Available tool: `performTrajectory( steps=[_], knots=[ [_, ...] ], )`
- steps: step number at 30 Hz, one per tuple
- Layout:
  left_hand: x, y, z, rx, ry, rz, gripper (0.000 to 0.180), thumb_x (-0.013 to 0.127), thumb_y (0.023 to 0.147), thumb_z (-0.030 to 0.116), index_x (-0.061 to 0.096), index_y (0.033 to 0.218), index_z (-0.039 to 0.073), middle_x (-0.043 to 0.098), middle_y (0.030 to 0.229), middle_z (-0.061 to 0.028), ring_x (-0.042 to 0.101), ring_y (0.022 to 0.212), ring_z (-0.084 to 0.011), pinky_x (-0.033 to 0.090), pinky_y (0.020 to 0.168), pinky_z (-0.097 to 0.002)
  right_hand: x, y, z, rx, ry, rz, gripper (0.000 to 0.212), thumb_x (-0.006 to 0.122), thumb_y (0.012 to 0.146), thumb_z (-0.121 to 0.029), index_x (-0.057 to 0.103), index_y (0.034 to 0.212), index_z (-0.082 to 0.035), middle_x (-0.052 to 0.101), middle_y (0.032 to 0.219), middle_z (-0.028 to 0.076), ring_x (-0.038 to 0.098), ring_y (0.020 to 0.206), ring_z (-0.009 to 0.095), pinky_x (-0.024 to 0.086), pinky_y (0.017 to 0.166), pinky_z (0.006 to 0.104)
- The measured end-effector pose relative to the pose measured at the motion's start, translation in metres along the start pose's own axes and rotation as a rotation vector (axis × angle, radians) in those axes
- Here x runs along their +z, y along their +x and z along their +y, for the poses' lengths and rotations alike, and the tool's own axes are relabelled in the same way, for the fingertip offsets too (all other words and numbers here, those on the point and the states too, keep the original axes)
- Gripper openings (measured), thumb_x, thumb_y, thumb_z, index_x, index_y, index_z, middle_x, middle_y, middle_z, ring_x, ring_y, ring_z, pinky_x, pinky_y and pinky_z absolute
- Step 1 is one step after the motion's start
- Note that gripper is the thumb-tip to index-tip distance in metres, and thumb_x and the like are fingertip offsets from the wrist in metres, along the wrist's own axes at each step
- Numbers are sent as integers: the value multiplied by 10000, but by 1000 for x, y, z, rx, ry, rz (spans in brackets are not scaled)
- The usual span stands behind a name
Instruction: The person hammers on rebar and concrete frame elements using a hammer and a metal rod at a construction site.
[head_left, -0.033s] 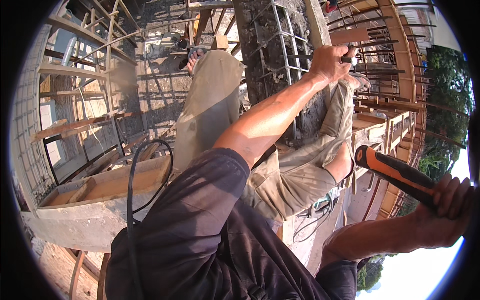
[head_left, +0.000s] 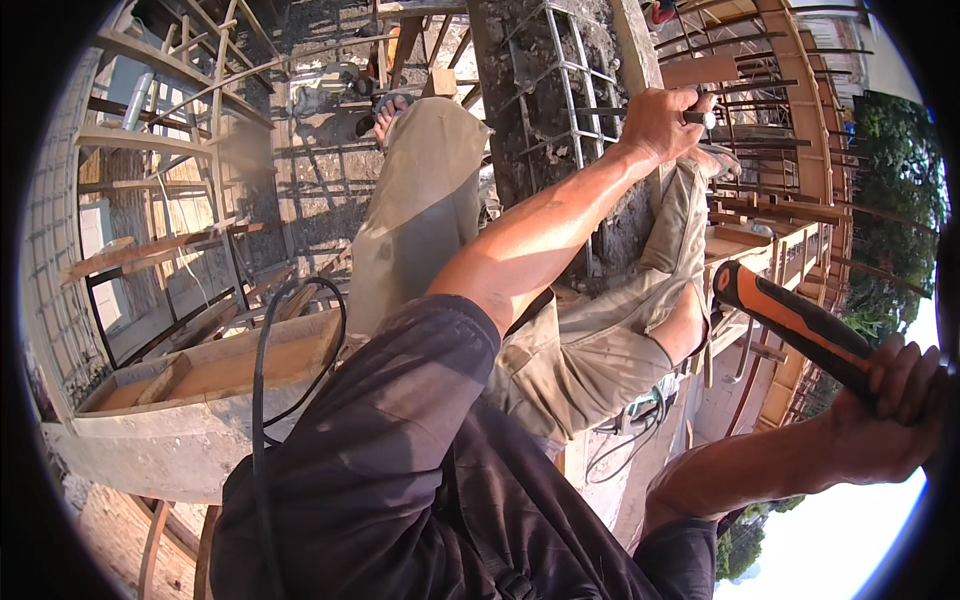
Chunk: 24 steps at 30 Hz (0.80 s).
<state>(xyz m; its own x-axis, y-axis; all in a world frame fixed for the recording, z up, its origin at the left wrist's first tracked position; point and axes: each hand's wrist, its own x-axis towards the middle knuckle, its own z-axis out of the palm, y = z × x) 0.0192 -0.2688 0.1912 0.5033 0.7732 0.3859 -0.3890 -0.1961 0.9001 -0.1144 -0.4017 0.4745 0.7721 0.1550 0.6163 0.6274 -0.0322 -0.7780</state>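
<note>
My left hand [head_left: 660,125] is closed round a short steel chisel [head_left: 708,119], whose bright round end pokes out past the thumb side. A dark bar comes out on the other side of the fist, over a concrete beam [head_left: 510,70] with exposed rebar [head_left: 570,85]. At the right edge, my right hand [head_left: 893,410] grips a hammer by its black and orange handle [head_left: 800,325]. The handle's butt points up and left, well apart from the chisel. The hammer's head is out of sight.
My legs [head_left: 420,200] straddle the beam, with a timber board [head_left: 637,45] along its right side. Wooden framing [head_left: 150,145] stands at left, above a shallow wooden form [head_left: 210,375]. A black cable [head_left: 262,400] loops by my left arm. Rebar ends [head_left: 760,87] stick out at right.
My right hand and the hammer handle have shifted slightly upward, the butt end most of all. My left hand and the chisel stay in place.
</note>
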Motion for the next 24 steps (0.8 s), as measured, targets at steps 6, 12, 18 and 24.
performTrajectory(
  steps=[6,12,18,24],
  knots=[
    [1,3,-20,152,5,-12,372,747,876,335,619,750,9,494,582,-195,400,486,-275,375,493,-420,3,-79,124,902,-482,-427,291,695,927,-198,476,755,-111,334,519,-73,295,382,37,238,365,238],
    [-5,7,-5,-152,102,-154,371,719,715,168,758,1063,45,743,829,-164,720,671,-232,579,669,-342,-4,-26,6,317,-140,-107,203,606,985,-185,562,848,-41,328,514,-51,296,368,32,236,334,208],
    [-7,10,-11,-137,65,-163,376,755,721,180,745,1056,11,743,868,-193,729,685,-228,594,686,-343,18,-21,46,217,-25,-67,406,477,1016,-202,368,628,-148,314,518,-28,275,403,72,277,412,262],
    [-10,12,-32,-80,-88,-198,320,737,758,143,745,1052,17,742,854,-176,706,666,-192,563,634,-320,14,-83,97,863,-567,-494,296,719,896,-247,536,777,-47,448,545,-27,387,417,66,307,398,255]
  ],
)
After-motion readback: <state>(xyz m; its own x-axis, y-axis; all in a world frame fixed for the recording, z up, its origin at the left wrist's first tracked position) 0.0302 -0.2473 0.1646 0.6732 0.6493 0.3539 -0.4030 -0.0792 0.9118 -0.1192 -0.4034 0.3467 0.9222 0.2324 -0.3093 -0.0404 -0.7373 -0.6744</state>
